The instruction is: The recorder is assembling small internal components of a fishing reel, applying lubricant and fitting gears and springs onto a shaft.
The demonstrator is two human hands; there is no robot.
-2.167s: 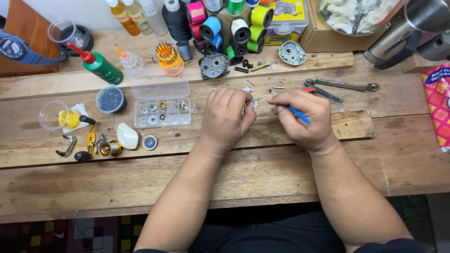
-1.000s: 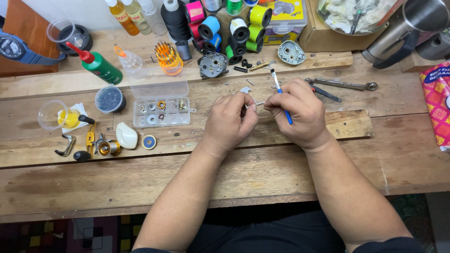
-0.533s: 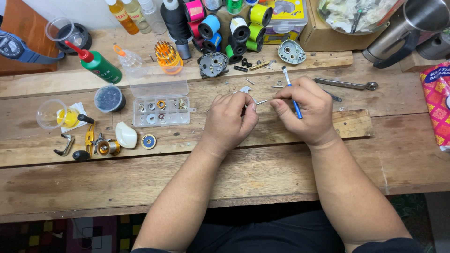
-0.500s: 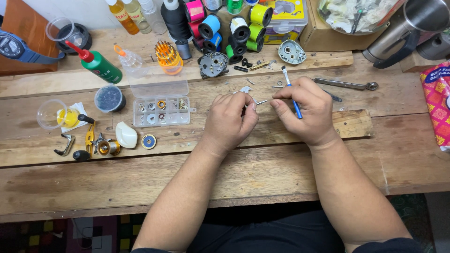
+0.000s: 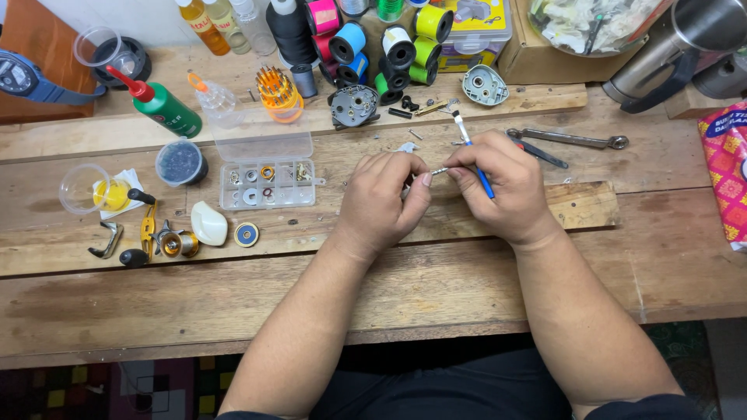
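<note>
1. Two hands meet just right of our landmark, the clear parts box (image 5: 267, 183), lid open so its washers stay reachable.
2. Our left hand (image 5: 383, 204) pinches a small metal pin (image 5: 440, 171) at its fingertips, held steady above the wooden bench (image 5: 467, 295).
3. Our right hand (image 5: 506, 187) pinches the pin's other end, with a blue-handled brush (image 5: 475, 158) tucked between its fingers, bristles up and away.

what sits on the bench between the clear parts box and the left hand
Nothing large: the head view shows bare wood between the clear parts box and the left hand, with only tiny specks too small to identify.
</note>
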